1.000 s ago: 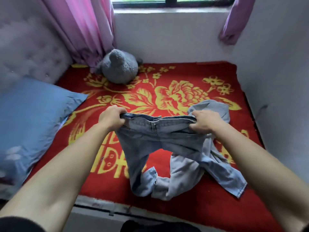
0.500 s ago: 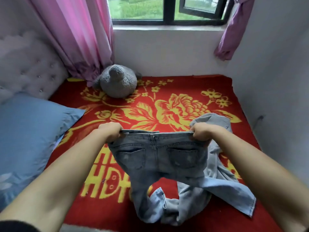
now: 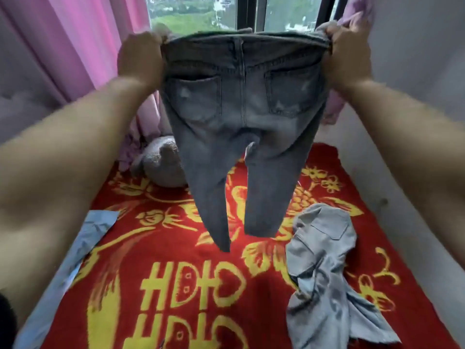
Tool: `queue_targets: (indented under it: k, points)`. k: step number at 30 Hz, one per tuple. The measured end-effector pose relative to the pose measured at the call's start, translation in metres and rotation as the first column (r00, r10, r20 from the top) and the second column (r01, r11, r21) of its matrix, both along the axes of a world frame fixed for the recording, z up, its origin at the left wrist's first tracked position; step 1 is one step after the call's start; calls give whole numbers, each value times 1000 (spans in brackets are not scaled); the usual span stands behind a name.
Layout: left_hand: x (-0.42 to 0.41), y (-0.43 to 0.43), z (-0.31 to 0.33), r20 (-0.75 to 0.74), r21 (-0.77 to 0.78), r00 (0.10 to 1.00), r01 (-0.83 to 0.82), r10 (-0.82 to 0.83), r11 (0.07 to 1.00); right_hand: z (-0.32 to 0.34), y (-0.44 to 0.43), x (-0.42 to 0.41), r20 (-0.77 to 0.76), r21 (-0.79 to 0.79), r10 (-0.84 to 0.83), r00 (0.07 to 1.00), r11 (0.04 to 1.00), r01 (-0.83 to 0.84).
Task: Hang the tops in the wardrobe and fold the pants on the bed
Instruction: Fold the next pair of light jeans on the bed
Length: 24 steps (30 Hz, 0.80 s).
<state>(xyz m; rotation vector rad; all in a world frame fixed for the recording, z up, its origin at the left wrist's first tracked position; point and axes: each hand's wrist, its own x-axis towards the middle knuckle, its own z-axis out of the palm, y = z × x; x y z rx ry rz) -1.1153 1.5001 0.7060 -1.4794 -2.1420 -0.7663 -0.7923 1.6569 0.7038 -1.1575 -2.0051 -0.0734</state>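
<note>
A pair of grey-blue jeans (image 3: pixel 241 117) hangs in the air in front of the window, back pockets facing me, both legs dangling free above the bed. My left hand (image 3: pixel 141 59) grips the left end of the waistband and my right hand (image 3: pixel 346 54) grips the right end, stretching it flat at head height. A second light blue garment (image 3: pixel 324 278) lies crumpled on the red and yellow flowered blanket (image 3: pixel 176 285) at the right.
A grey plush toy (image 3: pixel 161 165) sits at the far side of the bed under the pink curtain (image 3: pixel 83 46). A blue pillow (image 3: pixel 75 250) lies at the left edge. A white wall (image 3: pixel 415 71) runs along the right side.
Both hands have lifted the jeans from just above the blanket up to head height, so the legs now hang clear of the bed. The other garment stays on the blanket.
</note>
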Motion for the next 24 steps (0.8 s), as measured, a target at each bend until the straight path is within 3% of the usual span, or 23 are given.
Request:
queue_targets:
  k: [5, 10, 18, 24]
  points:
    - [10, -42, 63, -158, 80, 987, -8, 20, 997, 61, -30, 9, -6, 72, 27, 1000, 997, -26]
    - [34, -90, 19, -82, -110, 993, -89, 80, 990, 14, -65, 23, 31, -65, 131, 991, 990, -128]
    - [83, -164, -219, -36, -508, 993, -116, 114, 854, -212, -124, 57, 166, -437, 246, 955, 887, -152]
    - [150, -249, -438, -58, -833, 993, -102, 98, 543, -434, -208, 111, 419, -710, 445, 791, 704, -20]
